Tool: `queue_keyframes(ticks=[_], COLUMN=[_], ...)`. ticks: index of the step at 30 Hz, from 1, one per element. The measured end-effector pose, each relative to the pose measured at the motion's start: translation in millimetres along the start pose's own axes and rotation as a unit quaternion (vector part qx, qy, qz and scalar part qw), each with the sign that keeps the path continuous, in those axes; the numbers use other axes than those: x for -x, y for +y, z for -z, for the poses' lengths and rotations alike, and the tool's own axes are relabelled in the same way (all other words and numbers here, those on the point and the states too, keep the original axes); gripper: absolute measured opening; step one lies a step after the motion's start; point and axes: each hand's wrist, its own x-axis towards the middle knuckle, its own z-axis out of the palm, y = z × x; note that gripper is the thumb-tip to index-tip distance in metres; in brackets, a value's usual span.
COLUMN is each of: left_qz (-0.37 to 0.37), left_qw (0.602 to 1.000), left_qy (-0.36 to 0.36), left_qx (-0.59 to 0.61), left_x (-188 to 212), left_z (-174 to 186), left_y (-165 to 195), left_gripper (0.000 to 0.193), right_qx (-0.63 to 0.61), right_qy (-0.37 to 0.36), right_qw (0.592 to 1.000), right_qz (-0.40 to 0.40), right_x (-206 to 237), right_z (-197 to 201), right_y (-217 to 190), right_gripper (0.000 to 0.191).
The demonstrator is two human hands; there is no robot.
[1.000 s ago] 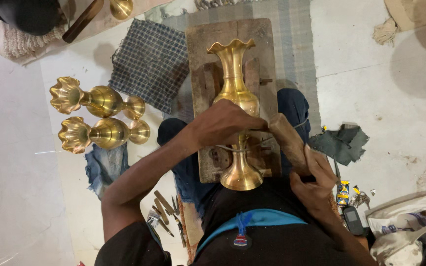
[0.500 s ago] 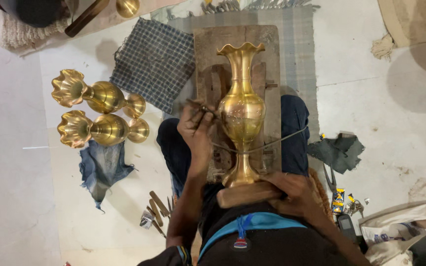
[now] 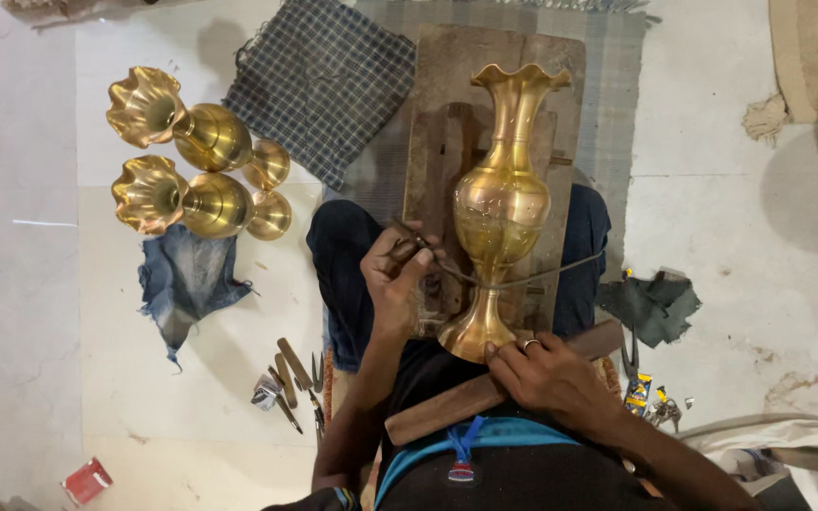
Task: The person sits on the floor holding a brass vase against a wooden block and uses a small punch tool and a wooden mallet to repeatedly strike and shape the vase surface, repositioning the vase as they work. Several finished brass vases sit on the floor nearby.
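Brass vase [image 3: 502,203] lying on wooden board [image 3: 447,123] across lap. Left hand [image 3: 395,274] pinching thin metal tool [image 3: 428,254] against vase's side; right hand [image 3: 546,374] closed around wooden stick [image 3: 447,412] beside foot.

small red and white box [image 3: 86,480] lying on the pale floor, well left of and below the left hand [image 3: 395,274], small yellow and blue packet [image 3: 638,392] on the floor just right of the right hand [image 3: 546,374]
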Motion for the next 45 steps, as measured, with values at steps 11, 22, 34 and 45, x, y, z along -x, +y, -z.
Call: queue_keyframes(ticks=[11,22,34,45], left_qz=[-0.095,-0.187,-0.247,-0.303], left_qw=[0.992,0.957,0.942,0.884], left_qy=[-0.08,-0.045,-0.034,0.032], left_qx=[0.007,-0.215,-0.225,-0.355], left_x=[-20,-3,-2,-1], left_z=[-45,-48,-49,-49], left_y=[-10,-23,-27,-31], left_gripper=[0.029,0.024,0.017,0.022], right_qx=[-0.206,-0.481,-0.361,0.138], right_qy=[0.017,0.262,0.247,-0.193], right_qw=[0.968,0.694,0.85,0.96], right_qz=[-0.146,-0.467,-0.293,-0.151], right_x=[17,24,-12,-80], right_z=[7,-2,83,196], right_y=[11,16,62,89], right_gripper=[0.077,0.048,0.071,0.087])
